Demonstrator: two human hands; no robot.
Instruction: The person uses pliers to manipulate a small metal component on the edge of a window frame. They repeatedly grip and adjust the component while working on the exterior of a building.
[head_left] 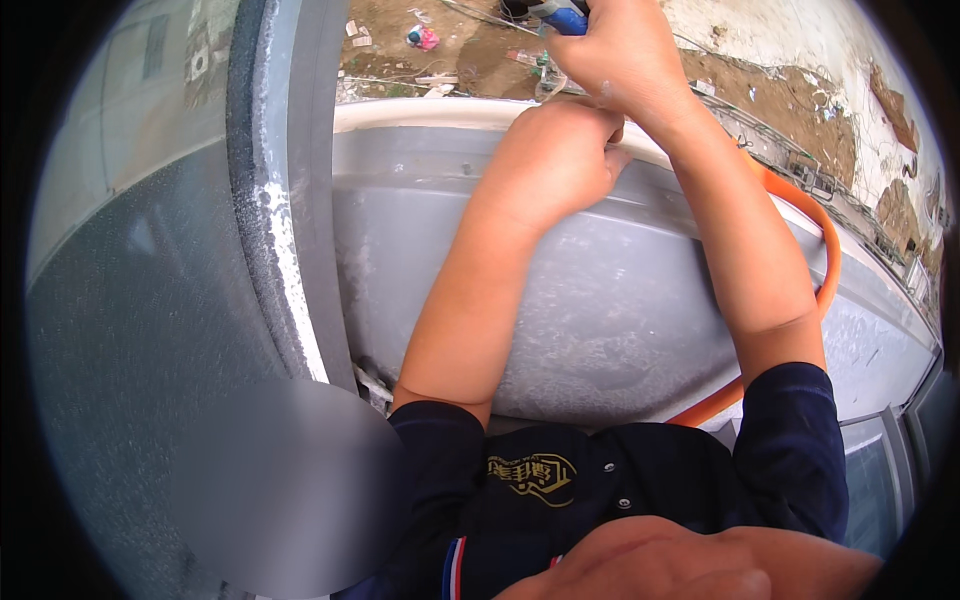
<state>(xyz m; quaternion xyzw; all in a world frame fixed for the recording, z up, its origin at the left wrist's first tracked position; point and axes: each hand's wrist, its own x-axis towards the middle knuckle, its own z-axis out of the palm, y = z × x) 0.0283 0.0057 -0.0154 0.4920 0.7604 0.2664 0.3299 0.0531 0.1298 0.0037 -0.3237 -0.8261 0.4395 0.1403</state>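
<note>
My right hand [630, 62] is closed round the blue handle of a tool [566, 20] at the upper edge of the view. The tool's dark front end is partly cut off, so its kind does not show. Just below it, my left hand [555, 160] rests at the outer rim of a grey window sill [620, 310], fingers curled. What those fingers hold, if anything, is hidden. Both forearms reach out across the sill, which is streaked with whitish dust.
To the left stands a grey window frame [312, 200] with a dusty glass pane [140, 330]. An orange strap [825, 240] loops over the sill beside my right arm. Beyond the rim, far below, lies bare ground [480, 60] strewn with debris. Another framed pane [875, 475] is at the lower right.
</note>
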